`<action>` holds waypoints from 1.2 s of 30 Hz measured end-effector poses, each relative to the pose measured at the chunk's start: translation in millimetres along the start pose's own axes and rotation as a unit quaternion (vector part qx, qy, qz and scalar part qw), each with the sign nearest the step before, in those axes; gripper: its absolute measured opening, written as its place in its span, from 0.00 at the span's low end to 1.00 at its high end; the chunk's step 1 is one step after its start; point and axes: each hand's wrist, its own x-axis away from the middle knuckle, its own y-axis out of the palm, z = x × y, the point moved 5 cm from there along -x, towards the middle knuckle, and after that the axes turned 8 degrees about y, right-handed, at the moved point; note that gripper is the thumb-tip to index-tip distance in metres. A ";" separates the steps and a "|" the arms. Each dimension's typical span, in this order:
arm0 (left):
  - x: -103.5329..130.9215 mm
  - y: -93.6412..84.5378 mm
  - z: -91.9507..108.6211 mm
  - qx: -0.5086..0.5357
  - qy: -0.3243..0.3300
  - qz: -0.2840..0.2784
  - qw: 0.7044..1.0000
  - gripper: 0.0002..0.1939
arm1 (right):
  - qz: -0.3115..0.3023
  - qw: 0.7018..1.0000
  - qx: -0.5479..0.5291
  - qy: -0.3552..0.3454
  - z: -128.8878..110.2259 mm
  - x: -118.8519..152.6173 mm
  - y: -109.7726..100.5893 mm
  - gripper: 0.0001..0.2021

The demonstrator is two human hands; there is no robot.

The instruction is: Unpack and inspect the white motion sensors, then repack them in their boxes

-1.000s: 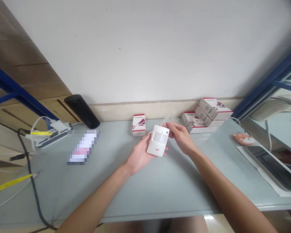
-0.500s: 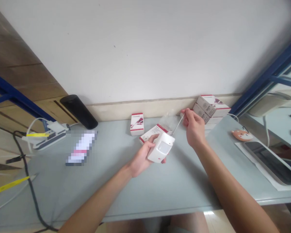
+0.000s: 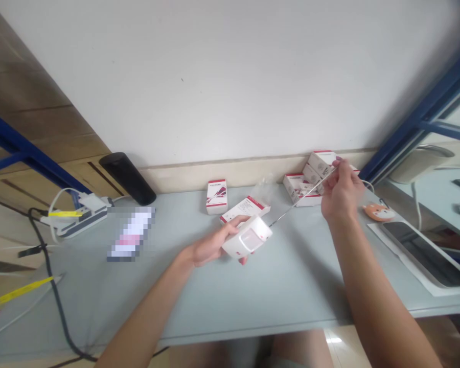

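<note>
My left hand (image 3: 212, 244) is closed around a white motion sensor (image 3: 248, 237), held tilted above the table with its pale lens window facing up toward me. From the sensor's upper right corner a thin metal telescopic antenna (image 3: 299, 199) runs up and to the right. My right hand (image 3: 342, 190) pinches the far end of this antenna. Behind the sensor lies a red-and-white box (image 3: 245, 207) with a clear plastic bag (image 3: 266, 188) at its back. A similar small box (image 3: 216, 196) stands to its left.
Several boxes (image 3: 318, 164) are stacked behind my right hand, beside an open box (image 3: 296, 190). A phone (image 3: 431, 255) and an orange animal-faced item (image 3: 378, 211) lie on the right. At left are a black cylinder (image 3: 128, 179), a blurred-out device (image 3: 132, 232), a power strip (image 3: 86, 220) and cables.
My right hand has moved right, drawing the antenna out much longer. The sensor in my left hand has shifted slightly left and tilted. An open box now shows beside the stack.
</note>
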 end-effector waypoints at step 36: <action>-24.7 11.1 -50.5 0.168 0.101 0.014 0.980 0.27 | -0.034 0.999 -0.006 0.012 9.8 4.1 5.5 0.16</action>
